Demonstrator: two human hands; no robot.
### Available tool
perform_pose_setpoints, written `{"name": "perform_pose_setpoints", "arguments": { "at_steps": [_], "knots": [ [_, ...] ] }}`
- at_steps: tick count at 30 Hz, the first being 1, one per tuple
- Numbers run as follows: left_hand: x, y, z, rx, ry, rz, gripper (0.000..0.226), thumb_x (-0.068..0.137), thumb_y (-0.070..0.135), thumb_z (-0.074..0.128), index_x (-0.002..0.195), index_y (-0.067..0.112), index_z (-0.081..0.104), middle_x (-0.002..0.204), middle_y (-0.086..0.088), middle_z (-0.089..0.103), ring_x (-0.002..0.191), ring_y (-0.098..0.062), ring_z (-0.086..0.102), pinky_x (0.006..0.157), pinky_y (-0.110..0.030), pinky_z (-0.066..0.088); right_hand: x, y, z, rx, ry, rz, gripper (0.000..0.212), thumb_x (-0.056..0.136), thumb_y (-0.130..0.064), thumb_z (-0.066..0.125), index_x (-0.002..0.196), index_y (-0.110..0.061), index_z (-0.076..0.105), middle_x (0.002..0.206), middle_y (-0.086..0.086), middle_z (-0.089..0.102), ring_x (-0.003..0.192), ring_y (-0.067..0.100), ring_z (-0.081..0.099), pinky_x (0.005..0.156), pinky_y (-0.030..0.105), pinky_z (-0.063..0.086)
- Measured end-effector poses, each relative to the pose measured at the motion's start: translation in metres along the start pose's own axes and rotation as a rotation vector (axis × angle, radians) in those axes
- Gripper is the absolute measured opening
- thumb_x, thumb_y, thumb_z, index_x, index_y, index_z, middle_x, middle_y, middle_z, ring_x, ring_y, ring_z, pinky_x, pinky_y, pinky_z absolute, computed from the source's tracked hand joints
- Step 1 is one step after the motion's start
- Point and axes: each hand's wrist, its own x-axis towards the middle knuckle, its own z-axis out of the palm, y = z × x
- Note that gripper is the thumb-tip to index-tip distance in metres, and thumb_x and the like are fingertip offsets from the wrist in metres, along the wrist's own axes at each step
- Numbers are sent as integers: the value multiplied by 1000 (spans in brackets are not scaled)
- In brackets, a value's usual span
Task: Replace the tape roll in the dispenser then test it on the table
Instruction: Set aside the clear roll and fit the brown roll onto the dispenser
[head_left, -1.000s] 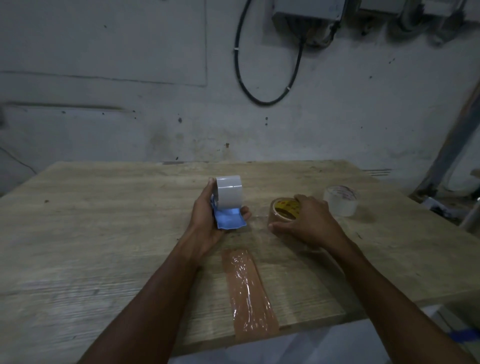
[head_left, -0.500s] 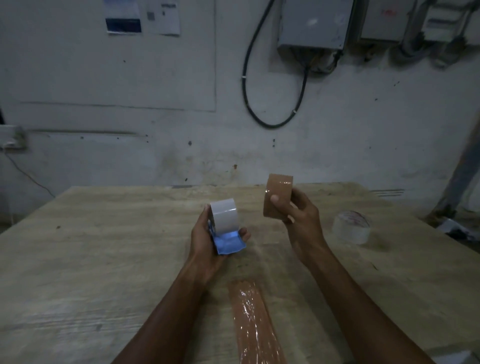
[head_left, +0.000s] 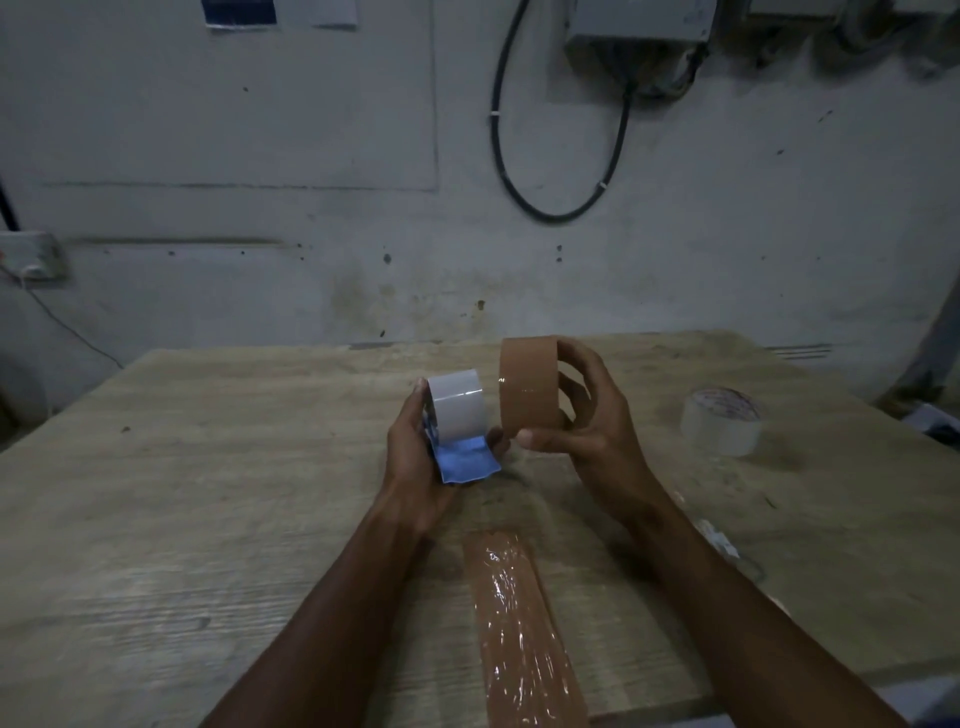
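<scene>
My left hand (head_left: 413, 467) grips a small blue tape dispenser (head_left: 464, 460) that carries a pale grey core or roll (head_left: 457, 409) on top. Just to its right, my right hand (head_left: 592, 436) holds a brown tape roll (head_left: 529, 387) upright on edge above the wooden table (head_left: 208, 493), thumb under it and fingers through its hole. The brown roll is almost touching the dispenser. A strip of brown tape (head_left: 519, 623) is stuck flat on the table between my forearms, running toward the near edge.
A clear tape roll (head_left: 722, 428) lies flat on the table to the right. A small crumpled scrap (head_left: 719, 540) sits by my right forearm. A grey wall with a black cable loop (head_left: 556, 208) stands behind the table.
My right hand has lifted the brown roll off the table and brought it up beside the dispenser. The left hand has kept hold of the dispenser. The camera has tilted up.
</scene>
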Motion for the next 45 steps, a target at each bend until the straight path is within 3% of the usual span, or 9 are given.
{"name": "perform_pose_setpoints", "arguments": {
  "at_steps": [2, 7, 12, 19, 25, 28, 34, 39, 45],
  "knots": [
    [-5, 1, 2, -17, -6, -6, 59, 97, 50, 48, 135, 5, 57, 136, -22, 60, 124, -35, 58, 110, -51, 43, -1, -3, 0, -11, -35, -21, 99, 59, 3, 90, 143, -17, 40, 145, -1, 49, 132, 20, 49, 100, 48, 52],
    [-9, 3, 2, -8, -2, -3, 53, 99, 50, 43, 123, 7, 62, 116, -17, 67, 99, -29, 66, 79, -39, 61, -1, -3, 2, -49, -83, -53, 105, 56, 12, 88, 144, -14, 37, 143, 1, 49, 131, 19, 50, 102, 48, 50],
    [-11, 2, 3, 18, -24, 9, 50, 100, 49, 42, 116, 7, 65, 101, -15, 73, 83, -25, 73, 73, -36, 62, -3, 0, 4, -48, -86, -23, 102, 57, 3, 90, 143, -21, 40, 144, -2, 49, 133, 18, 49, 103, 51, 48],
    [-14, 0, 8, 110, -16, 74, 38, 100, 40, 46, 99, 10, 69, 87, -10, 74, 83, -26, 66, 79, -39, 52, -5, 2, 8, -53, -119, 32, 95, 59, -20, 88, 142, -27, 43, 142, -5, 50, 129, 11, 50, 104, 43, 50],
    [-16, 1, 8, 112, -69, 30, 41, 100, 42, 43, 110, 9, 65, 91, -12, 74, 80, -25, 69, 73, -37, 59, -5, 0, 7, -61, -143, 61, 94, 61, -31, 85, 144, -30, 41, 141, -5, 53, 126, 9, 54, 94, 29, 54],
    [-19, 4, 8, 147, -80, 84, 51, 87, 44, 52, 122, 7, 62, 100, -14, 72, 82, -26, 71, 76, -39, 58, -4, -1, 7, -49, -153, 74, 86, 67, -23, 84, 142, -30, 44, 137, -7, 57, 121, 5, 57, 89, 22, 53],
    [-17, 4, 7, 184, -77, 128, 72, 82, 42, 60, 142, 2, 49, 137, -28, 57, 108, -38, 64, 84, -44, 57, -4, 2, 5, 95, -228, 172, 81, 67, -21, 82, 141, -25, 49, 134, 1, 62, 124, 20, 58, 97, 43, 53],
    [-16, -2, 8, 353, -93, 133, 71, 79, 47, 56, 141, 13, 50, 133, -22, 61, 98, -30, 68, 73, -40, 60, -9, -3, 12, 63, -298, 149, 82, 66, -24, 81, 141, -22, 50, 133, -3, 63, 123, 13, 59, 88, 24, 52],
    [-6, -3, -1, 310, -33, 170, 73, 79, 52, 54, 139, 10, 50, 135, -25, 59, 105, -36, 66, 73, -42, 60, -11, 0, 22, 23, -276, 102, 86, 68, -17, 84, 144, -19, 44, 137, -2, 59, 124, 13, 58, 96, 29, 52]
  ]
}}
